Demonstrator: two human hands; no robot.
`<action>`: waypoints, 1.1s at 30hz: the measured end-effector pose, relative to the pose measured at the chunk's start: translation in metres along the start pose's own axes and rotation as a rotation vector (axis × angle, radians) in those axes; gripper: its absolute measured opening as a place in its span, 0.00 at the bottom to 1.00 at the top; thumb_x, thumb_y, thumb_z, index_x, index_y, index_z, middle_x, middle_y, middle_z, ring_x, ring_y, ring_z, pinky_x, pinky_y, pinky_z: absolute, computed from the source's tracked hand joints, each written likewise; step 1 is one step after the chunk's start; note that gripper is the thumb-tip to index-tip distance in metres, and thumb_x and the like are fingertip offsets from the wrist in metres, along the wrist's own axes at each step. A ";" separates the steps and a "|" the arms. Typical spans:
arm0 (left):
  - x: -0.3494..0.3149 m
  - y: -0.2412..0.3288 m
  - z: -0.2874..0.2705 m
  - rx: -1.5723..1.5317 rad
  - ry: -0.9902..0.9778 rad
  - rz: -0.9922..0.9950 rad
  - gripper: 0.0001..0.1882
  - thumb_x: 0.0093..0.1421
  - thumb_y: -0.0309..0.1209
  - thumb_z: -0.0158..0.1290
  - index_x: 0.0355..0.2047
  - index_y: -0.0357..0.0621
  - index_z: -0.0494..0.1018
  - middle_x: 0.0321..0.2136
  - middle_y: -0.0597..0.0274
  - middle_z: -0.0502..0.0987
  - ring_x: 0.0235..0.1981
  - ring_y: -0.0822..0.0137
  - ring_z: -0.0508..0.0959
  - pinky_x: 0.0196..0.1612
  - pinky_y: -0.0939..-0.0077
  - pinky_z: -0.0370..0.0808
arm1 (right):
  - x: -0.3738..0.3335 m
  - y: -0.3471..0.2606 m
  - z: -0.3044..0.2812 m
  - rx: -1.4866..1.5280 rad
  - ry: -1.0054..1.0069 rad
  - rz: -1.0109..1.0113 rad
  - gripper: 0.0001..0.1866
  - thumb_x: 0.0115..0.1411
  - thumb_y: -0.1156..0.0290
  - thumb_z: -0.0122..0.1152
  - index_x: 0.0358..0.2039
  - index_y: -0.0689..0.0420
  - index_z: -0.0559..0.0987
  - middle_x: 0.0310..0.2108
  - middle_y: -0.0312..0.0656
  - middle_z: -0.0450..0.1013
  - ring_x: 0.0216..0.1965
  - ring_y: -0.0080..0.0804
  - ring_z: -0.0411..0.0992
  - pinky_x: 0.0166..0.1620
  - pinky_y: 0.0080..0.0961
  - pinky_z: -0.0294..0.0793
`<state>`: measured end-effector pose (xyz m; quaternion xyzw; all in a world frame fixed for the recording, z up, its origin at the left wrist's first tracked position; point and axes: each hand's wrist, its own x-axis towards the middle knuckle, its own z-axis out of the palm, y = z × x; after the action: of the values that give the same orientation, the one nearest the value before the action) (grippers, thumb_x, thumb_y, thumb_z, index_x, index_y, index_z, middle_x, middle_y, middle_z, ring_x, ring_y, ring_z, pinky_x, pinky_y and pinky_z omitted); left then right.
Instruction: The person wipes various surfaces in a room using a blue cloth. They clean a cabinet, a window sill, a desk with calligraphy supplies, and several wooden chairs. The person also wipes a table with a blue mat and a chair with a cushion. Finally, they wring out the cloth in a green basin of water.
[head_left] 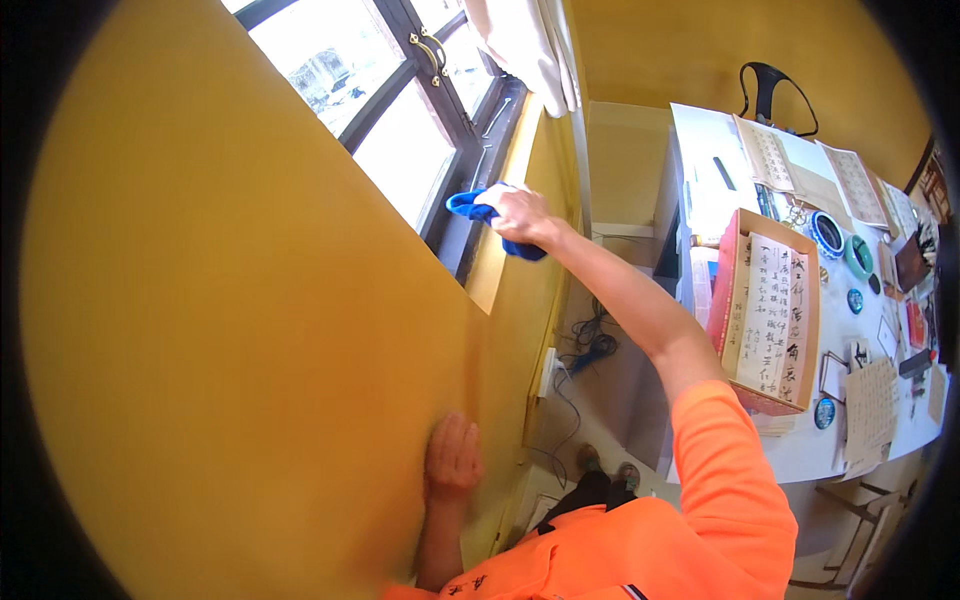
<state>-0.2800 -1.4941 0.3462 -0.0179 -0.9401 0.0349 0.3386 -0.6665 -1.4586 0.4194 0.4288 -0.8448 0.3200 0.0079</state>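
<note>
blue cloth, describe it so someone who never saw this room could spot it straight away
Find the dark-framed window set in the yellow wall. At its lower sill, the right hand presses a crumpled blue cloth against the frame. It is the only bright blue fabric by the window; the curtain above is white.

Orange short-sleeved shirt [640, 545], bare forearms

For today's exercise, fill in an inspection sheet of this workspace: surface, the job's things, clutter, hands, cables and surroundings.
Surface: yellow wall and window ledge.
Job's things: blue cloth at the dark window frame.
Clutter: white table crowded with papers, small dishes and a cardboard box lid.
Hands: right hand grips the cloth; left hand flat on the wall.
Cables: cords on the floor by a wall socket.
Surroundings: white curtain, black chair.
</note>
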 end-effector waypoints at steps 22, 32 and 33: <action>0.007 0.002 -0.005 -0.038 -0.084 -0.026 0.12 0.52 0.19 0.46 0.36 0.34 0.75 0.41 0.48 0.76 0.44 0.48 0.76 0.48 0.57 0.74 | 0.046 -0.023 0.094 -0.258 -0.225 -0.321 0.14 0.45 0.71 0.52 0.34 0.52 0.80 0.41 0.45 0.74 0.48 0.45 0.71 0.42 0.43 0.75; 0.005 0.005 0.015 -0.039 -0.066 0.025 0.11 0.55 0.19 0.44 0.34 0.34 0.76 0.40 0.49 0.77 0.43 0.49 0.77 0.48 0.56 0.75 | -0.004 0.030 0.014 0.414 -0.396 -0.278 0.14 0.38 0.71 0.56 0.28 0.62 0.78 0.20 0.40 0.72 0.21 0.27 0.69 0.26 0.27 0.70; 0.001 0.005 0.013 -0.023 -0.070 0.012 0.11 0.54 0.19 0.44 0.34 0.34 0.76 0.40 0.49 0.77 0.42 0.48 0.77 0.48 0.56 0.75 | -0.013 0.029 0.003 0.535 -0.360 -0.216 0.16 0.41 0.72 0.56 0.33 0.62 0.80 0.22 0.37 0.72 0.22 0.24 0.68 0.25 0.24 0.70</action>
<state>-0.2891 -1.4902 0.3368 -0.0262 -0.9516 0.0266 0.3050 -0.6785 -1.4386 0.3981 0.5522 -0.6684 0.4470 -0.2202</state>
